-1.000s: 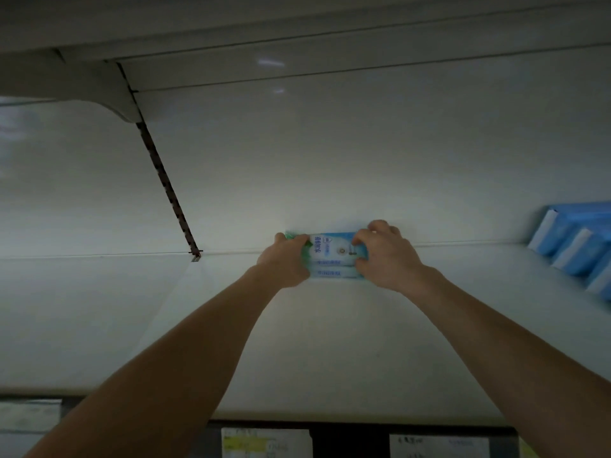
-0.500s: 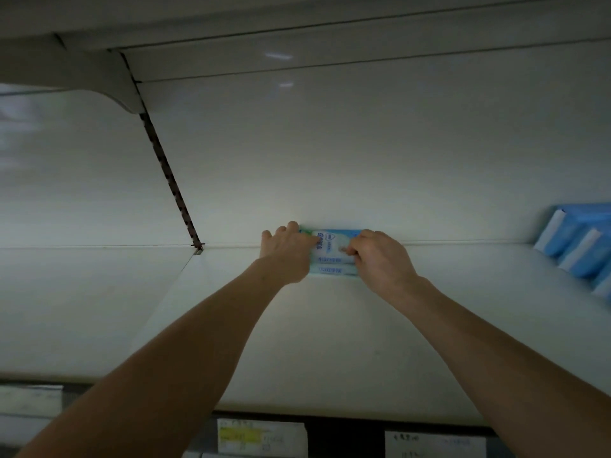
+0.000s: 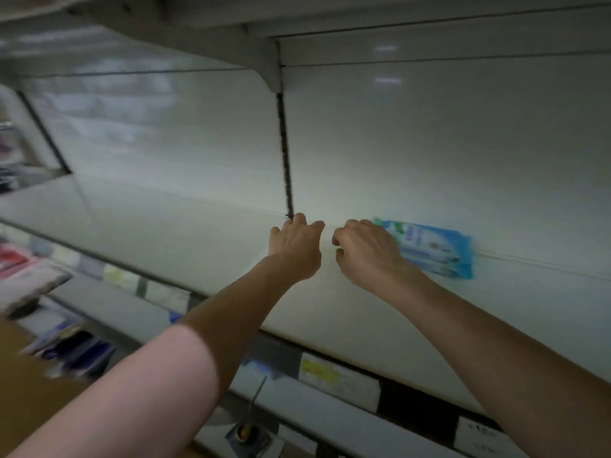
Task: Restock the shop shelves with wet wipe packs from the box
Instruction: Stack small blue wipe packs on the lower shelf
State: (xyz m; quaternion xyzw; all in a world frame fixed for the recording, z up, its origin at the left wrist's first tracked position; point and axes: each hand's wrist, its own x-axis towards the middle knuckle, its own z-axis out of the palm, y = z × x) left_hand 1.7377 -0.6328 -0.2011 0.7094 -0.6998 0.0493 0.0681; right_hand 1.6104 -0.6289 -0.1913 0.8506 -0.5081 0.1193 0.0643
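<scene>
Hands (image 3: pixel 295 246) (image 3: pixel 365 251) now leftward; pack (image 3: pixel 433 247) at wall (image 3: pixel 429 143)

Dim, motion-blurred left side; faint ceiling-light glare; wide-angle distortion.

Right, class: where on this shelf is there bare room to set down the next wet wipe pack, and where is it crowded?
Bare shelf runs left of the left hand, past the slotted upright, and right of the wet wipe packs. The strip in front of the packs is bare too. Crowded only where the right hand overlaps the packs.
</scene>
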